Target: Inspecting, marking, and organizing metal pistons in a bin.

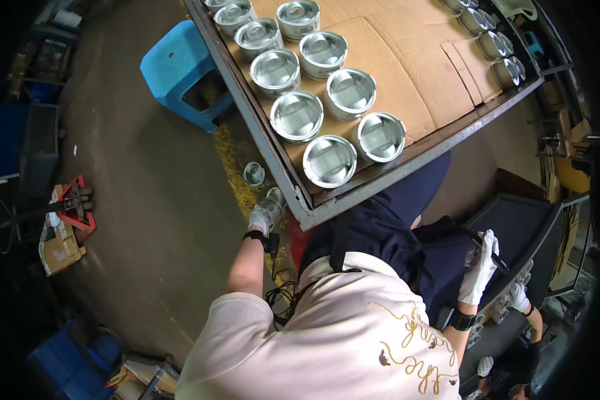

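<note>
Handling a shiny metal cup [273, 200] seems to be the step: the left hand [260, 219] appears to grip it by the surface's [407, 161] near left corner, the right hand's [478, 270] hold cannot be told, and any next lift should clear that edge.

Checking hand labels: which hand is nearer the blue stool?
Left. The left hand is below the blue stool in the picture; the right hand is farther, at lower right.
</note>
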A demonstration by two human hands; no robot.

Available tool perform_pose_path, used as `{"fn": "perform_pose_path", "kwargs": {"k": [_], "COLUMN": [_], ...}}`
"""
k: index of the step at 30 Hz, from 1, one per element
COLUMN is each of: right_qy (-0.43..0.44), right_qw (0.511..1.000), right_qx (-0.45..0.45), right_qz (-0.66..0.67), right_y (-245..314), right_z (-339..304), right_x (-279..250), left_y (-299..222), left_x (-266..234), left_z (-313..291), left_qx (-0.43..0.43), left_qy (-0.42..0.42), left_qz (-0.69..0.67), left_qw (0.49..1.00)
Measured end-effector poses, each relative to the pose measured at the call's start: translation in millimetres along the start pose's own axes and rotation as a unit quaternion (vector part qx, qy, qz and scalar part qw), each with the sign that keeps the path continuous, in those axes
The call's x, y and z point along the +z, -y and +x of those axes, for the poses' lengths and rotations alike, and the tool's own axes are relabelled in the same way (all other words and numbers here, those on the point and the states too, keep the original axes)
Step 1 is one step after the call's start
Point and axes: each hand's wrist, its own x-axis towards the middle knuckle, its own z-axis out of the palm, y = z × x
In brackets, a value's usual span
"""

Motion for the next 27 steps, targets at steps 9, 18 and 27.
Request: {"fn": "perform_pose_path", "kwargs": {"k": [9, 18, 27], "right_qy": [0.038, 0.054, 0.081], "right_qw": [0.998, 0.99, 0.973], "right_qx": [0.004, 0.012, 0.027], "right_qz": [0.058, 0.127, 0.215], "right_y": [-15, -42, -28], "right_z": [16, 39, 41], "right_x": [-12, -17, -46], "left_y": [18, -102, -322], "left_x": [-41, -77, 57], "left_z": [27, -113, -426], "left_qx": [-0.128, 0.137, 0.471], "left_qy": [-0.03, -0.235, 0.006], "left_qz": [-0.123, -0.218, -0.034], "left_qw": [0.984, 0.937, 0.881]}}
